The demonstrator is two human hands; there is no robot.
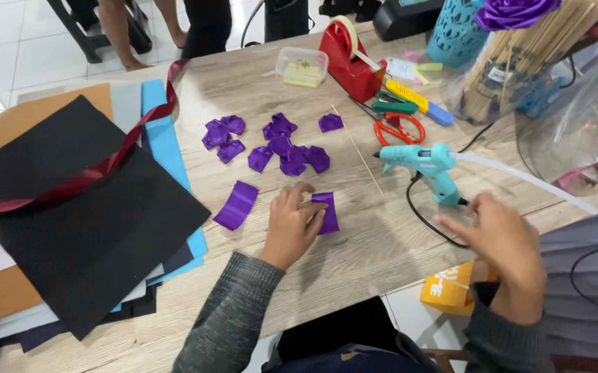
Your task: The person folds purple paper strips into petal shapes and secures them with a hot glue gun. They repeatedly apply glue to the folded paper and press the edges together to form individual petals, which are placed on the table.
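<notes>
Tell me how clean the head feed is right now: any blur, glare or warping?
Head view: even, soft light with faint shadows; right hand smeared by motion blur beside the teal glue gun; left hand on the purple ribbon piece is sharp; glare on the clear plastic bag; table edges bow slightly.

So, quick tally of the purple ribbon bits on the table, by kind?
Flat purple ribbon strips: 2, one lying free, one under the left hand at.
Folded purple petals: about 10; some overlap, so the count is approximate.
Total: about 12.
</notes>
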